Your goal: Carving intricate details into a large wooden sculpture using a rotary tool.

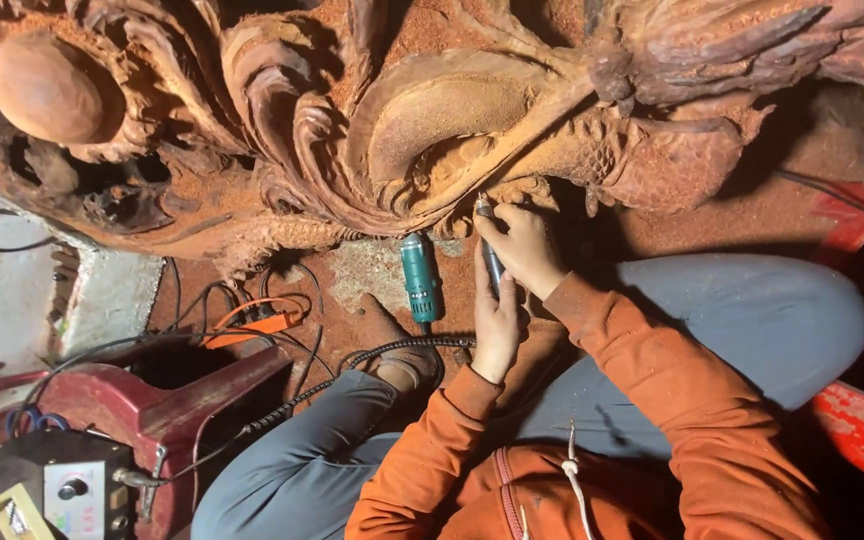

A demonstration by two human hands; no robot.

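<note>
A large reddish-brown wood carving point(392, 120) with swirls and scales fills the upper view. My right hand point(524, 245) grips a slim rotary handpiece point(489, 250), its tip against the carving's lower edge. My left hand point(497, 320) steadies the handpiece's lower end from below. Both arms wear orange sleeves. A black flexible shaft point(392, 350) runs from the handpiece leftwards across my grey trouser leg.
A teal power tool point(419, 280) lies on the dusty floor beside my hands. An orange tool and cables point(252, 325) lie at left. A red stool point(152, 400) and a black control box point(62, 485) stand at lower left. Red dust covers the ground.
</note>
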